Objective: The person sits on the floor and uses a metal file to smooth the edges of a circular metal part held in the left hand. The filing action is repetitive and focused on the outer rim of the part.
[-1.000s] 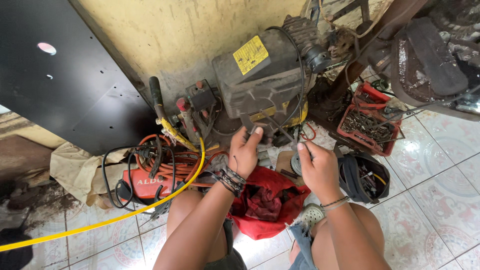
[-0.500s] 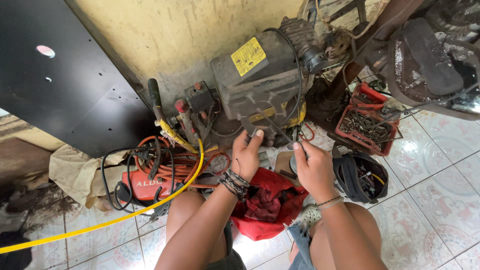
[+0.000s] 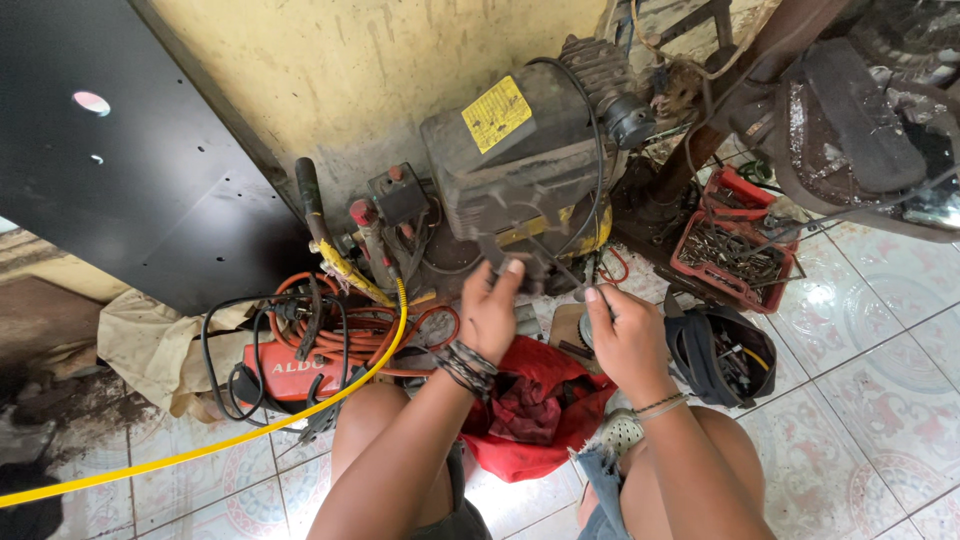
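Head view: left hand pinches a metal bracket; right hand's grip is hidden, cannot tell.

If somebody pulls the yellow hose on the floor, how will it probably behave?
The yellow hose curves in a long arc across the tiles, so it is probably flexible but springy. Its upper end runs among the coiled orange hose and black cable, so pulling may snag or drag them.
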